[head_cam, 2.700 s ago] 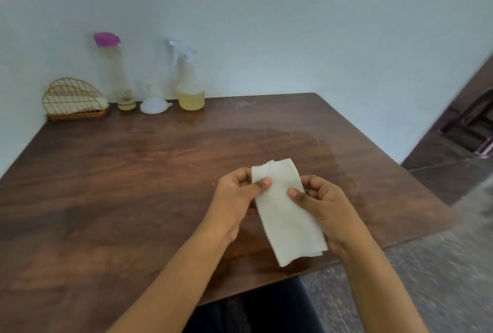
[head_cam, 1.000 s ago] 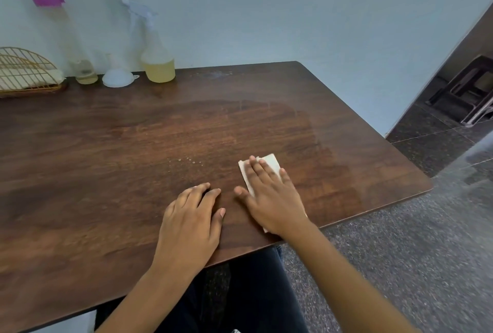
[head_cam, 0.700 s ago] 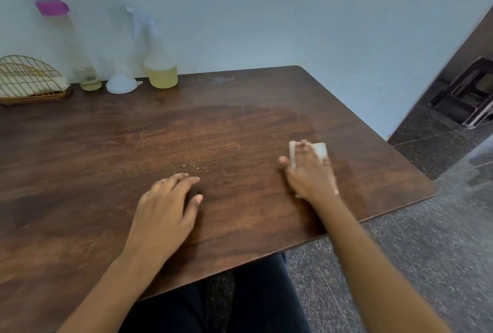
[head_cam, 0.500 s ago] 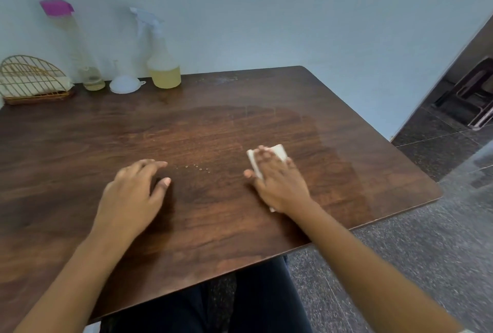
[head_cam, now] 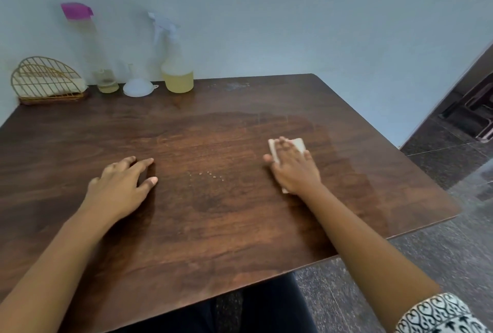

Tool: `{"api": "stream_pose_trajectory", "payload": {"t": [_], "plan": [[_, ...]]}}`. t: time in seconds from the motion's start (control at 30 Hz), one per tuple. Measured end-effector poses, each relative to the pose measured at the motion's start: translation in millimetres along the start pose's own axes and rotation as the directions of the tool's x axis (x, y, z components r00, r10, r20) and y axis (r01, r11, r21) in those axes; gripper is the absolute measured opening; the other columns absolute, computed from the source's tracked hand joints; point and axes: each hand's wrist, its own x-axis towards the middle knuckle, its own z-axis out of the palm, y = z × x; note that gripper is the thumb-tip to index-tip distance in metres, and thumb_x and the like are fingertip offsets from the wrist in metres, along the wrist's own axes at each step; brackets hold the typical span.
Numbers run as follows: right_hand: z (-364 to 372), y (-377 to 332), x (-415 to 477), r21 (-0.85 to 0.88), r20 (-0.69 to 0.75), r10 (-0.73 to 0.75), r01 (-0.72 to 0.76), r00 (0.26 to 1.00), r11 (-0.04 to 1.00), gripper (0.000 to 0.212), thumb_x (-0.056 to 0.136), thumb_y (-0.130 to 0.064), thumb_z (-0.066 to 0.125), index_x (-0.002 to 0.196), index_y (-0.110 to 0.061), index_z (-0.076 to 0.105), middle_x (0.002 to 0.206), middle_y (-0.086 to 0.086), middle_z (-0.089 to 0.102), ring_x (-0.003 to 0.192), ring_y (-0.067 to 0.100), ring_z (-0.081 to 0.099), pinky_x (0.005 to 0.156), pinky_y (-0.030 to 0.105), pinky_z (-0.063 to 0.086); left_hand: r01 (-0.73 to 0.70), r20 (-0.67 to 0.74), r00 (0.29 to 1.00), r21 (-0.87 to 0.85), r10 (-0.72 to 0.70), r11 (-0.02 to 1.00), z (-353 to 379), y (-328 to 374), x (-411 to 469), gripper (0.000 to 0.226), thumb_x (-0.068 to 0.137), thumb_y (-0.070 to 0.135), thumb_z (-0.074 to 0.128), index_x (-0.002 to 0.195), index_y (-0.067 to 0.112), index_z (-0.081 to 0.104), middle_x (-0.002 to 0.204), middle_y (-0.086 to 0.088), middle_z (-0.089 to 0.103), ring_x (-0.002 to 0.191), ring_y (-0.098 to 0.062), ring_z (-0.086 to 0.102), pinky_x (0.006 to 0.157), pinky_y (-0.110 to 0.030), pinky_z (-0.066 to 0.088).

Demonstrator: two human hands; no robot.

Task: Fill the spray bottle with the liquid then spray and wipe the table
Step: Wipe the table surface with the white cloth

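Fingers point(head_cam: 283, 147) of the right hand point(head_cam: 296, 169), straight and together, press a folded white wipe point(head_cam: 299, 143) flat on the counter point(head_cam: 240, 239), right of a few droplets point(head_cam: 210, 173); the left hand point(head_cam: 120, 185) rests flat, fingers relaxed. The wipe, judged light, limp and prone to bunching, is best held under a broad flat palm.

a gold wire rack point(head_cam: 50, 97) stands against the wall point(head_cam: 293, 12).

One head-worn wide-angle camera, looking forward and down across the wooden table point(head_cam: 234, 226) from its near edge, sitting close above the person's forearms point(head_cam: 373, 252), facing the pale wall point(head_cam: 293, 17) behind the far edge, catching speckled dark floor point(head_cam: 426, 266) at the lower right.
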Motion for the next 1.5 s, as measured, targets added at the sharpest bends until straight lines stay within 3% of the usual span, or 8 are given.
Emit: {"api": "stream_pose_trajectory", "payload": {"t": [0.17,0.4,0.57,0.67,0.9,1.17,1.37,1.5], "plan": [[-11.5,34.0,24.7,-0.008,-0.044,0.314,-0.314,0.948,0.949,0.072,0.095,-0.059,0.011,0.152,-0.014,0.006,0.160,0.001,0.001,0.147,0.015,-0.001,0.117,0.048,0.002,-0.019,0.000,1.000,0.048,0.019,0.999,3.4,1.2,-1.0,0.054,0.096,0.053,0.034,0.147,0.038,0.025,0.157,0.000,0.022,0.143,-0.026,0.021,0.108,-0.046,0.032],[11.5,-56.4,39.6,-0.009,0.042,-0.107,0.107,0.993,0.994,0.069,0.096,-0.057,0.012,0.152,-0.017,0.006,0.160,-0.003,-0.001,0.146,0.011,-0.002,0.117,0.045,0.002,-0.025,0.012,1.000,0.055,0.024,0.998,1.8,-0.9,3.4,0.056,0.094,0.056,0.036,0.147,0.040,0.025,0.157,0.002,0.023,0.142,-0.026,0.023,0.105,-0.047,0.035],[-18.6,50.4,65.0,-0.026,-0.033,0.203,-0.204,0.979,0.979,0.068,0.096,-0.056,0.013,0.151,-0.016,0.012,0.160,-0.002,0.005,0.146,0.013,0.005,0.117,0.047,0.009,-0.030,0.019,0.999,0.071,0.028,0.997,2.2,-2.0,5.7,0.057,0.093,0.058,0.035,0.146,0.040,0.025,0.156,0.002,0.023,0.142,-0.026,0.024,0.104,-0.048,0.037],[-19.1,51.2,78.4,-0.022,-0.040,0.323,-0.324,0.946,0.946,0.073,0.094,-0.060,0.009,0.151,-0.014,0.006,0.160,0.001,0.001,0.147,0.016,0.001,0.117,0.048,0.004,-0.036,0.013,0.999,0.062,0.035,0.997,1.5,-2.7,5.1,0.057,0.093,0.057,0.036,0.146,0.040,0.026,0.156,0.001,0.024,0.142,-0.026,0.024,0.105,-0.048,0.037],[11.1,-74.2,96.2,-0.006,0.050,-0.090,0.090,0.995,0.996,0.073,0.094,-0.061,0.011,0.152,-0.015,0.005,0.160,-0.001,-0.001,0.147,0.014,-0.001,0.117,0.047,0.002,-0.035,0.033,0.999,0.047,0.034,0.998,-0.6,-2.6,6.8,0.057,0.092,0.057,0.039,0.146,0.040,0.028,0.155,0.002,0.026,0.141,-0.026,0.026,0.105,-0.048,0.038],[-21.4,39.8,111.7,-0.011,-0.022,0.307,-0.307,0.951,0.952,0.074,0.094,-0.060,0.009,0.152,-0.014,0.006,0.160,0.002,0.001,0.147,0.017,0.001,0.117,0.049,0.003,-0.048,0.037,0.998,0.060,0.046,0.997,-2.1,-2.0,6.5,0.058,0.092,0.057,0.038,0.146,0.040,0.026,0.156,0.002,0.025,0.141,-0.024,0.026,0.103,-0.045,0.039],[14.3,-113.2,121.4,0.017,0.036,-0.078,0.078,0.996,0.997,0.077,0.094,-0.061,0.010,0.151,-0.011,0.001,0.159,0.003,-0.002,0.147,0.015,-0.002,0.116,0.046,-0.001,-0.044,0.040,0.998,0.056,0.042,0.997,-2.8,-1.3,5.8,0.058,0.093,0.056,0.038,0.147,0.040,0.024,0.156,0.002,0.024,0.142,-0.023,0.025,0.103,-0.045,0.039],[10.7,-98.3,123.7,0.025,0.040,-0.138,0.137,0.990,0.990,0.073,0.094,-0.060,0.012,0.151,-0.015,0.009,0.160,0.000,0.003,0.147,0.015,0.003,0.117,0.048,0.004,-0.040,0.020,0.999,0.072,0.038,0.997,-3.6,-1.8,5.2,0.058,0.092,0.058,0.037,0.146,0.042,0.025,0.155,0.004,0.025,0.141,-0.022,0.026,0.100,-0.045,0.041]]}}
